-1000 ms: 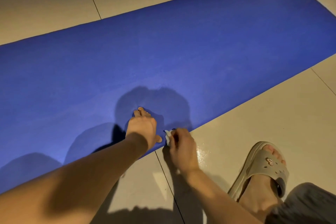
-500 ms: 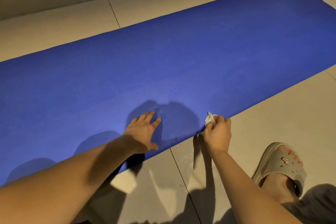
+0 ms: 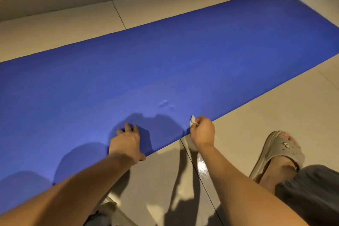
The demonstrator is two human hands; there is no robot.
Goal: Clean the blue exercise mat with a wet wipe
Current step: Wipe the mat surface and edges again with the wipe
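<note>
Right fingers (image 3: 199,120) pinch wipe (image 3: 192,121) at mat (image 3: 165,60) edge.

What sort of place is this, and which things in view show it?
Probably a room in a home: a tiled floor, a mat spread flat on it, and a slipper on the person's foot.

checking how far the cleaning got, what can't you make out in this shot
Head view only.
Wet wipe: mostly hidden inside the right hand pinching it; only a corner shows.
Blue mat: left end cut off by the frame edge.
Pale marks on the mat: too small to tell moisture from dirt.
Left hand: its own back hides how the palm meets the mat.
</note>
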